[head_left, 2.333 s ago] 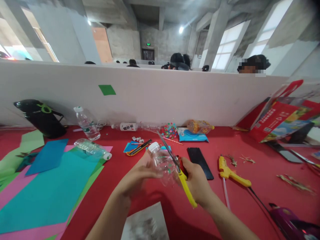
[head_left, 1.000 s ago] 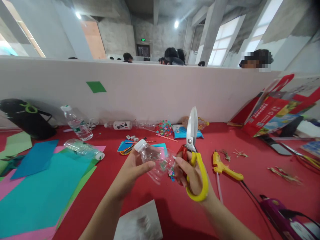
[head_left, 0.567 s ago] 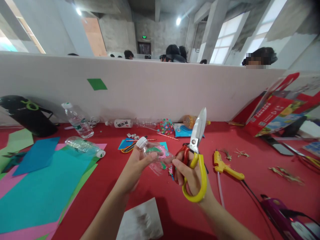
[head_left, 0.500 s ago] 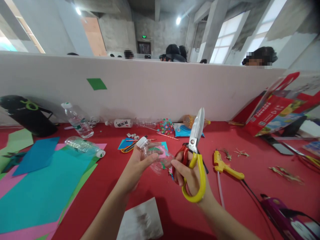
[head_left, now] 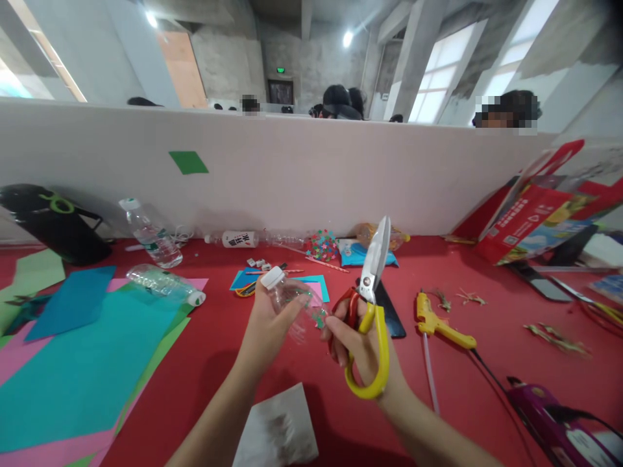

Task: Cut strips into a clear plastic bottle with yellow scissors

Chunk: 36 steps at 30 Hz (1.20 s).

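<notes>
My left hand is wrapped round a clear plastic bottle piece with a white cap at its upper left. In my right hand are scissors with one yellow and one red handle; the blades point up, away from the bottle, and look closed. The right fingertips are at the bottle's lower right edge; whether they pinch it I cannot tell. Small green bits show by that edge. Behind the hands lie pink and blue paper pieces and a dark phone-like slab.
A yellow glue gun lies at right, near a purple device. Coloured sheets and a clear bottle are at left. White paper lies in front. A white partition stands behind the red table.
Both hands have shifted slightly left with the bottle piece and the scissors. The scissors have also dropped a little, and more of the dark slab behind them shows.
</notes>
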Motion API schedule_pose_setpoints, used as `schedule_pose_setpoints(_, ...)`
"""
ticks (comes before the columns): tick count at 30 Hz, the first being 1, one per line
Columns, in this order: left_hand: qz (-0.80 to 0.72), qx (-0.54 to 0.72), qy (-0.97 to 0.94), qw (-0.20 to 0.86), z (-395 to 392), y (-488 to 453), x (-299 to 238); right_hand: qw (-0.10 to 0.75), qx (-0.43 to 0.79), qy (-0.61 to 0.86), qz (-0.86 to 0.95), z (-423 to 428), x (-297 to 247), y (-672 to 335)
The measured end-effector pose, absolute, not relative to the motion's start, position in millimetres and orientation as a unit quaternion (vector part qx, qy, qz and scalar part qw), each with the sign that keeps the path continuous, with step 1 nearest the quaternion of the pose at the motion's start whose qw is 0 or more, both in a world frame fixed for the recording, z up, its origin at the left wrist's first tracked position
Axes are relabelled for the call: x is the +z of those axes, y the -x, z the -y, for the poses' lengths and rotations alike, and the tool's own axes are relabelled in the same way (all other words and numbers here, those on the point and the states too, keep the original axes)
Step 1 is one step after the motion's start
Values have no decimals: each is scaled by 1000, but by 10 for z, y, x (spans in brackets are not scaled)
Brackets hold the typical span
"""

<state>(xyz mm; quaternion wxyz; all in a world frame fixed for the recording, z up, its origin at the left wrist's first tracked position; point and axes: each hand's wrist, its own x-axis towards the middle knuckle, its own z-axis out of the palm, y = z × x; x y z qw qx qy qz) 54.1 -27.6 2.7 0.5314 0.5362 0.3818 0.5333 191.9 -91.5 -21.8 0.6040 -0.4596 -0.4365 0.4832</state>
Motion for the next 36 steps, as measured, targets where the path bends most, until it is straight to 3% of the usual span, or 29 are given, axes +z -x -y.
schedule_pose_setpoints(3, -395, 547, -487, 555, 240, -481, 105, 553, 485, 455, 503, 946, -212, -2068)
schedule_pose_setpoints(9, -382, 595, -365, 606, 90, -186, 202, 366, 434, 439, 697, 1072, -8, -2355)
schedule_pose_setpoints(13, -348, 615, -352, 614, 22, -24, 194, 286, 445, 446, 722, 1137, 115, -2369)
schedule_pose_setpoints(36, -352, 626, -395, 574, 165, -129, 232, 272, 482, 477, 683, 1191, 174, -2082)
